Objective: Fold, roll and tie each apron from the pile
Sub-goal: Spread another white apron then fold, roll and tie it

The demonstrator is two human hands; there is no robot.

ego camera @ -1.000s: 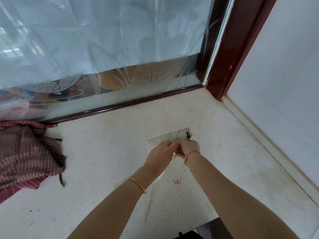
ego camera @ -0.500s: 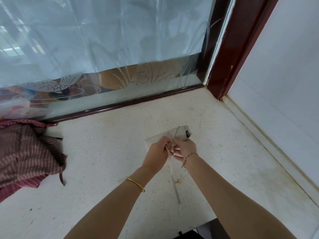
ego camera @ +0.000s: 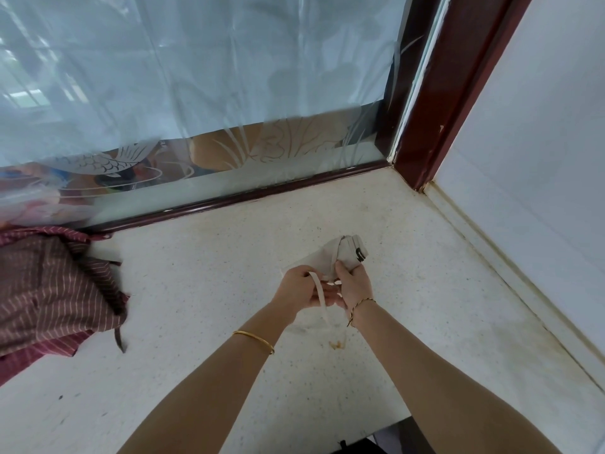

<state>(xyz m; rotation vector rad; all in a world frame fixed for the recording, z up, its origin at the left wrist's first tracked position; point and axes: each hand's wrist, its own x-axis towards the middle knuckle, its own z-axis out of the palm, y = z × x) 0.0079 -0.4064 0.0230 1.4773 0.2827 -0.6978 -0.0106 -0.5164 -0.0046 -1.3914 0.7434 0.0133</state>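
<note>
At frame centre, your right hand (ego camera: pixel 352 285) grips a rolled beige cloth apron (ego camera: pixel 330 260); your left hand (ego camera: pixel 299 288) pinches its flat beige tie strap (ego camera: pixel 319 291).

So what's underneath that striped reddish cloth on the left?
Under the striped cloth pile only the speckled countertop shows at its edges, and a dark strap pokes out. Whatever lies beneath the folds is covered.

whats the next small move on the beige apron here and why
Probably draw the strap snug around the roll. The left hand pinches the strap, whose end hangs loose toward the counter, while the right hand grips the rolled beige apron; no finished knot shows.
</note>
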